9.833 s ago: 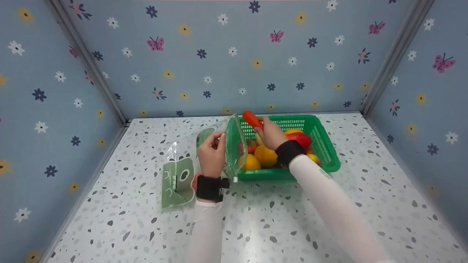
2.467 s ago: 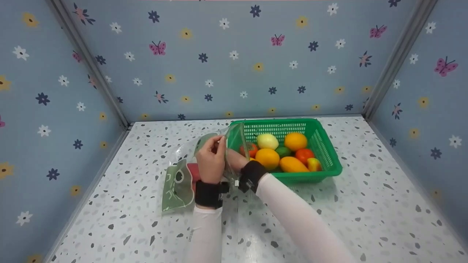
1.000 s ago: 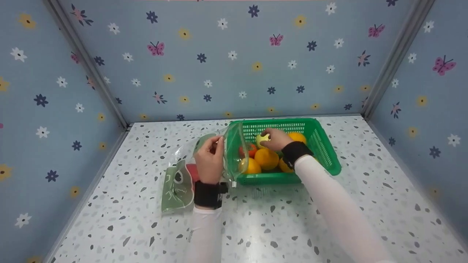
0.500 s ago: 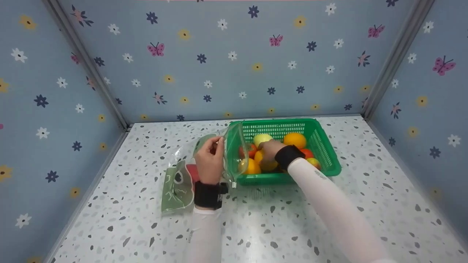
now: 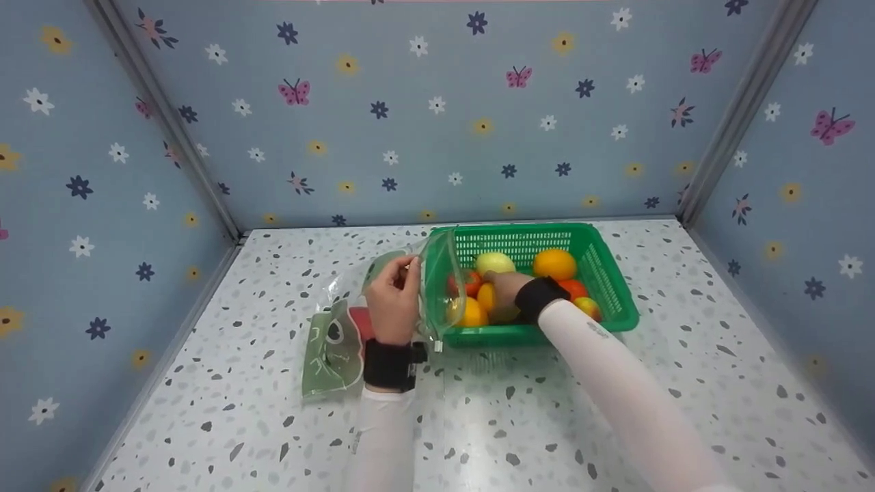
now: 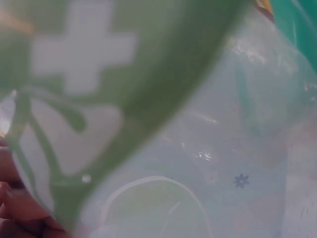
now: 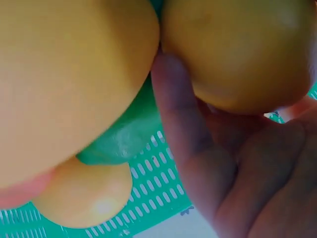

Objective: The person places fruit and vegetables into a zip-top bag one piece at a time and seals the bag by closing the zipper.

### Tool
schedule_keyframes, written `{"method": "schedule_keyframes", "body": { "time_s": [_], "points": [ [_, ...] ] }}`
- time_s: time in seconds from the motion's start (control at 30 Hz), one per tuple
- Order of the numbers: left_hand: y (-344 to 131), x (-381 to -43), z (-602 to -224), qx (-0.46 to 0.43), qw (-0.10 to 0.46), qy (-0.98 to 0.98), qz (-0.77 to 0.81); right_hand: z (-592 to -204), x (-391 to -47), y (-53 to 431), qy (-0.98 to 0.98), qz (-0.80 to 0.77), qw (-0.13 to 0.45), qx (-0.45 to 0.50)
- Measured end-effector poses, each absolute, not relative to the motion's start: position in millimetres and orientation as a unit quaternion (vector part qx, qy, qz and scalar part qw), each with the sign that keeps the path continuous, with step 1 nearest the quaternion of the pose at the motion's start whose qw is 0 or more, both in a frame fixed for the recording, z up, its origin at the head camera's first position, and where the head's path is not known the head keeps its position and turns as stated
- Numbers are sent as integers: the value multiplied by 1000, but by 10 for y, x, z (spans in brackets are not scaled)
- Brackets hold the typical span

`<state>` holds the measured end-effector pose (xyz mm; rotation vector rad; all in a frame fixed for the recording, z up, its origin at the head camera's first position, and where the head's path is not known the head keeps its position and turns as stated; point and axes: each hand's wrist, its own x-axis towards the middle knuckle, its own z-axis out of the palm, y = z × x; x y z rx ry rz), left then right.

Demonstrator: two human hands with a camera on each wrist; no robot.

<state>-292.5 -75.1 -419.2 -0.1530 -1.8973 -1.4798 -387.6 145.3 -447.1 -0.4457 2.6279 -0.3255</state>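
My left hand [image 5: 394, 301] pinches the rim of a clear zip bag [image 5: 335, 352] printed with green cartoon shapes, its mouth facing the basket. A red item [image 5: 361, 322] shows through the bag, its kind hard to tell. Inside the green basket [image 5: 618, 294], my right hand [image 5: 509, 290] grips an orange [image 5: 486, 298], its thumb against the fruit [image 7: 242, 54] in the right wrist view. Part of that orange is hidden behind the hand. Bag plastic fills most of the left wrist view, with the left fingers [image 6: 22, 203] at its edge.
Around the right hand lie a pale yellow-green round fruit [image 5: 495, 263], a tomato [image 5: 467, 281], another orange [image 5: 555, 263], a yellow-orange fruit [image 5: 473, 312] and a small yellow-red fruit [image 5: 588, 307]. Flowered walls [image 5: 437, 137] enclose the speckled table [image 5: 273, 437].
My right hand came out of the bag, touched the pale fruit, then moved down onto the orange. Earlier it held a carrot-like orange item. The left hand has kept its hold on the bag.
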Motion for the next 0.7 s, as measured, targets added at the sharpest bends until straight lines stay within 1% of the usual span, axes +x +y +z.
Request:
{"method": "schedule_keyframes", "body": {
  "time_s": [0.2, 0.33, 0.7],
  "points": [
    [-759, -2925, -4201, -61, 361, -738, -567, -4462, -3844, 1505, 940, -234, 216, -125],
    [-763, -2922, -4200, -63, 366, -739, -562, -4430, -3846, 1544, 927, -296, 195, -123],
    [-751, -2913, -4194, -55, 360, -738, -568, -4123, -3750, 1562, 879, -443, 73, -164]
  ]
}}
